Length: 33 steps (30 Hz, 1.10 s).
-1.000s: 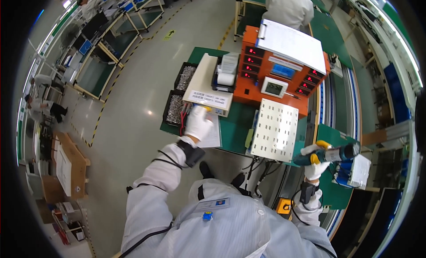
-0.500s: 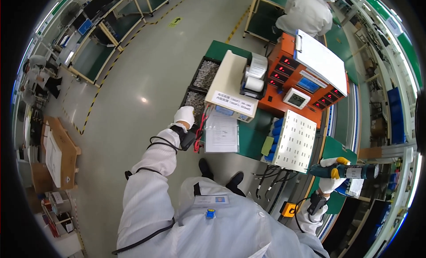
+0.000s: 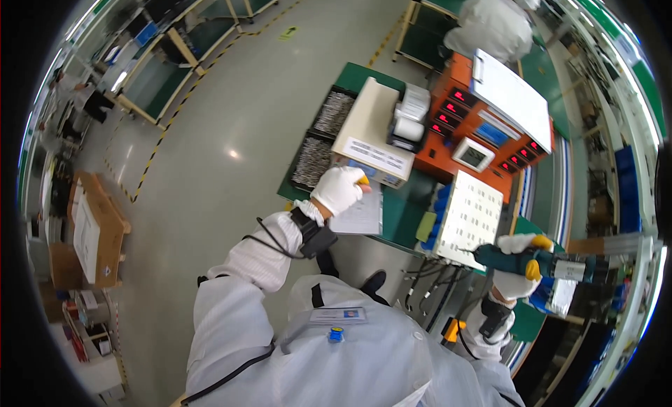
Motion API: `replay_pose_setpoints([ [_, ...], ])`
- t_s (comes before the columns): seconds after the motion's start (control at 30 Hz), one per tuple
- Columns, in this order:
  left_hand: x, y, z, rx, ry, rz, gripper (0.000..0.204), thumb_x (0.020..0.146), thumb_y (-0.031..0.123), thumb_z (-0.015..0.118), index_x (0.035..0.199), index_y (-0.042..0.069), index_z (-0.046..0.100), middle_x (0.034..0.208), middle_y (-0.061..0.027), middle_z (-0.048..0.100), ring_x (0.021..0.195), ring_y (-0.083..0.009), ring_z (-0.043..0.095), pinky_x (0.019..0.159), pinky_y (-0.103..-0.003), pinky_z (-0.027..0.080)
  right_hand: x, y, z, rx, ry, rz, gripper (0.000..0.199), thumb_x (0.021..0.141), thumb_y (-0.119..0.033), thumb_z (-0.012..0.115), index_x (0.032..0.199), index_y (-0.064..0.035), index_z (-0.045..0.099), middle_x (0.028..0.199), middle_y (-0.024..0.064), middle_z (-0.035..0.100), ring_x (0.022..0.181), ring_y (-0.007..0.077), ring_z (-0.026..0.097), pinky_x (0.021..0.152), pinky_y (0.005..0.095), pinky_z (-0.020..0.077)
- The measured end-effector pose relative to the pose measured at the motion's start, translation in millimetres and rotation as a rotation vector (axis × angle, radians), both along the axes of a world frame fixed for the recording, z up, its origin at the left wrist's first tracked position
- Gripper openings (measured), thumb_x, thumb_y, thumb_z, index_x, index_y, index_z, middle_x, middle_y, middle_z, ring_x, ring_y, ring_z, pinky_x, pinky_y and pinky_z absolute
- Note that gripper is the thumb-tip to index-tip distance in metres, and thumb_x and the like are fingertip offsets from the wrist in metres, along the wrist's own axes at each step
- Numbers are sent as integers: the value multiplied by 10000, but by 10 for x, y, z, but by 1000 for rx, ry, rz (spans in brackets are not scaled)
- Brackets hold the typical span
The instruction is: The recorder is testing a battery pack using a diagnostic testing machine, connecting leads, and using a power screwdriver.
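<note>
My left hand (image 3: 339,190), in a white glove with yellow fingertips, is closed in a pinch over a printed sheet (image 3: 360,214). What its fingers hold, if anything, is too small to make out. Beside it are two black bins (image 3: 313,160) of small metal parts. My right hand (image 3: 514,284), gloved alike, grips a dark teal electric screwdriver (image 3: 505,258). The screwdriver lies sideways, its thin bit pointing left near the lower right edge of a white slotted plate (image 3: 470,214). Blue cylinders (image 3: 439,214) show along the plate's left side.
A beige instrument (image 3: 374,123), a label printer (image 3: 408,120) and an orange unit (image 3: 455,144) with red displays stand on the green bench. A clipboard (image 3: 514,92) leans on the orange unit. Black cables (image 3: 427,284) hang below the plate. Another person (image 3: 490,25) is at the far bench.
My left hand has moved right, from beside the near bin to over the printed sheet. My right hand has brought the screwdriver slightly left, toward the white plate.
</note>
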<state>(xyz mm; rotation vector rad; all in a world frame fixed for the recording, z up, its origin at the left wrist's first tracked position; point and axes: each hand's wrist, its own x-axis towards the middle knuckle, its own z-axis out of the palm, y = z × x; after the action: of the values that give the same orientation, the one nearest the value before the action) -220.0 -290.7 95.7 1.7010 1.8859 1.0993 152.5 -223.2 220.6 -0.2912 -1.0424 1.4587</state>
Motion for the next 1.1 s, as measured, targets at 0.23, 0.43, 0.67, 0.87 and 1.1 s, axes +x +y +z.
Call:
replay_pose_setpoints([
  [0.23, 1568, 38, 380, 149, 10, -363, 246, 767, 269, 765, 745, 74, 616, 739, -102, 632, 660, -301, 636, 573, -392, 503, -109, -200, 295, -46, 63, 148, 460, 875, -480, 574, 1087, -75, 526, 862, 119, 568, 785, 277, 558, 756, 436, 464],
  [0.43, 2206, 105, 484, 212, -40, -411, 226, 742, 225, 795, 735, 65, 635, 682, -121, 617, 636, -313, 633, 557, -386, 498, 255, -212, 266, -165, 40, 199, 540, 928, -567, 461, 970, -36, 547, 848, 139, 598, 787, 302, 591, 789, 465, 478],
  [0.67, 2462, 156, 441, 199, -37, -425, 186, 731, 187, 779, 762, 48, 660, 696, -130, 607, 639, -320, 621, 569, -387, 496, 623, -198, 174, -185, 1, 253, 548, 922, -589, 505, 920, -43, 552, 837, 120, 588, 749, 264, 556, 792, 425, 445],
  [0.87, 2579, 152, 426, 173, -73, -402, 237, 743, 259, 783, 741, 64, 649, 704, -124, 643, 646, -308, 656, 570, -382, 523, 721, -218, 97, -108, 106, 187, 734, 970, -644, 234, 882, 1, 571, 832, 177, 605, 802, 325, 583, 829, 493, 453],
  [1.1, 2527, 84, 424, 180, 18, -405, 192, 687, 166, 797, 729, 60, 642, 682, -126, 616, 628, -322, 631, 561, -397, 501, 687, -227, -50, -85, -103, 139, 585, 983, -581, 358, 1006, -23, 530, 884, 168, 600, 815, 321, 592, 807, 458, 484],
])
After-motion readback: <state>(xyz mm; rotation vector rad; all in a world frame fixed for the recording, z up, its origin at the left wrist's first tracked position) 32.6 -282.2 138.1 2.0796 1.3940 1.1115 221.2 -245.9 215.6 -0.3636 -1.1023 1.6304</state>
